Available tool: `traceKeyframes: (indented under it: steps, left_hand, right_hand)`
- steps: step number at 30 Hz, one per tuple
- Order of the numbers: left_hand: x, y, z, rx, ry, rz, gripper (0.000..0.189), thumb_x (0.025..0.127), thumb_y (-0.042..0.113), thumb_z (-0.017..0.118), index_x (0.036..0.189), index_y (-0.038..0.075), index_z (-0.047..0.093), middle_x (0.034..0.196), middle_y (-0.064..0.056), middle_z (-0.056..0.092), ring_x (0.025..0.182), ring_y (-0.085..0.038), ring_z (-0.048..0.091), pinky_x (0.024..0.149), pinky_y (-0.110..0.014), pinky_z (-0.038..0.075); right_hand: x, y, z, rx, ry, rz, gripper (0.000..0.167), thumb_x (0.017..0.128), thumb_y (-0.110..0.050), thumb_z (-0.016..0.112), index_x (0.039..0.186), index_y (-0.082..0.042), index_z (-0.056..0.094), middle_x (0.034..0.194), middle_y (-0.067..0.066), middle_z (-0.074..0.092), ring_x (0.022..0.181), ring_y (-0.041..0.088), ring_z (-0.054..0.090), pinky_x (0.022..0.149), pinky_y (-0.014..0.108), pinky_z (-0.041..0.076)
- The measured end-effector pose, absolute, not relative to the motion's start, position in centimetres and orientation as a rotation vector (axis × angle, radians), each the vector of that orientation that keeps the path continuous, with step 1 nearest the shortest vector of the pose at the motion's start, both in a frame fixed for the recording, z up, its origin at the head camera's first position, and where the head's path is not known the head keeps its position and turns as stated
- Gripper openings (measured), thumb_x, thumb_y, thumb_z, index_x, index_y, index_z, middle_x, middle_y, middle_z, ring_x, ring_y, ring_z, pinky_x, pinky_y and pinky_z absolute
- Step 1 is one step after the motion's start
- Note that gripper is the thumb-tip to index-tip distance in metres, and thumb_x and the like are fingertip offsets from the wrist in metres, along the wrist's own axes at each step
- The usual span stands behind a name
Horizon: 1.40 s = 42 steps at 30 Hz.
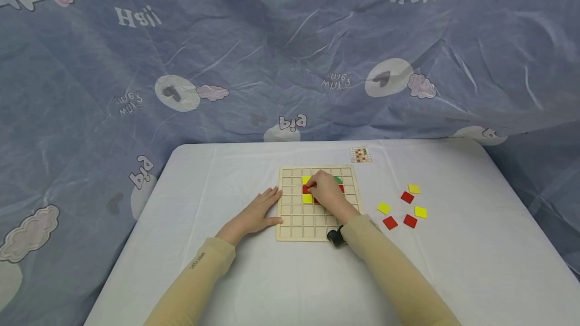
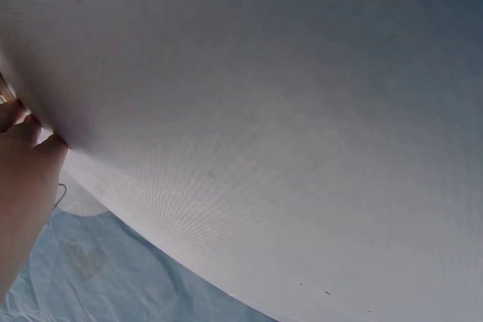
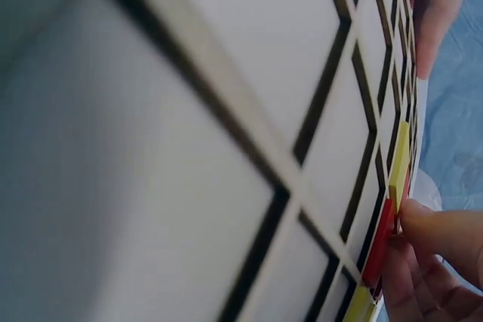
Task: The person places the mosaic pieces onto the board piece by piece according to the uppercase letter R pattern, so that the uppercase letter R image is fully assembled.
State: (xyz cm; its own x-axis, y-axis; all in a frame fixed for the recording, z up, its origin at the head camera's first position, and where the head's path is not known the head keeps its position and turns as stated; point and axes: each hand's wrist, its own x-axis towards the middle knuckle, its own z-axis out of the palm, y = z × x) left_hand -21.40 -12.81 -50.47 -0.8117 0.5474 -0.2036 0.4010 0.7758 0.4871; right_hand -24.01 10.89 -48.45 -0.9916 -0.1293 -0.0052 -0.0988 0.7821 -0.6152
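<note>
A wooden grid board lies on the white table, with yellow tiles, red tiles and a green piece in its upper cells. My right hand reaches over the board, thumb and fingers pinching at a red tile between two yellow ones. Part of the grid lies hidden beneath this hand. In the right wrist view, the thumb comes down right by a yellow tile and a red tile. My left hand rests with spread fingers against the board's left edge.
Right of the board lie several loose red and yellow tiles. Behind it is a small card printed with a coloured grid pattern. A patterned blue cloth hangs behind the table. The black wrist camera hangs over the board's front edge.
</note>
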Motion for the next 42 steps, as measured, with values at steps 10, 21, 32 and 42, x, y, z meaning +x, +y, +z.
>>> traceKeyframes:
  steps: [10, 21, 32, 42]
  left_hand:
    - [-21.4, -12.7, -50.5, 0.732, 2.642, 0.625, 0.084, 0.092, 0.042, 0.067, 0.157, 0.01, 0.024, 0.166, -0.009, 0.016, 0.154, -0.027, 0.009, 0.126, -0.047, 0.011]
    - [-21.4, -12.5, -50.4, 0.736, 2.644, 0.606, 0.085, 0.092, 0.043, 0.066, 0.157, 0.01, 0.023, 0.166, -0.008, 0.015, 0.155, -0.026, 0.008, 0.127, -0.045, 0.01]
    - [-21.5, -12.7, -50.2, 0.733, 2.655, 0.589, 0.085, 0.093, 0.045, 0.065, 0.158, 0.011, 0.023, 0.166, -0.007, 0.014, 0.155, -0.026, 0.009, 0.127, -0.044, 0.01]
    - [-21.4, -12.7, -50.5, 0.717, 2.648, 0.6, 0.085, 0.092, 0.044, 0.066, 0.158, 0.012, 0.023, 0.166, -0.007, 0.015, 0.155, -0.025, 0.008, 0.127, -0.045, 0.01]
  right_hand:
    - [-22.3, 14.7, -46.6, -0.161, 2.84, -1.247, 0.017, 0.094, -0.013, 0.068, 0.108, -0.007, 0.074, 0.109, 0.011, 0.069, 0.091, 0.023, 0.065, 0.077, 0.035, 0.056]
    - [-20.3, 25.1, -46.3, 0.077, 2.965, -1.203, 0.021, 0.096, -0.018, 0.064, 0.113, -0.006, 0.072, 0.112, 0.016, 0.07, 0.097, 0.03, 0.064, 0.08, 0.04, 0.054]
    - [-17.0, 31.8, -47.1, 0.245, 2.953, -1.108, 0.03, 0.094, -0.023, 0.068, 0.116, -0.003, 0.069, 0.105, 0.02, 0.069, 0.087, 0.027, 0.064, 0.065, 0.022, 0.05]
    - [-17.4, 32.9, -48.0, 0.304, 2.872, -0.948, 0.045, 0.09, -0.02, 0.07, 0.124, 0.008, 0.059, 0.108, 0.025, 0.058, 0.092, 0.033, 0.055, 0.069, 0.028, 0.049]
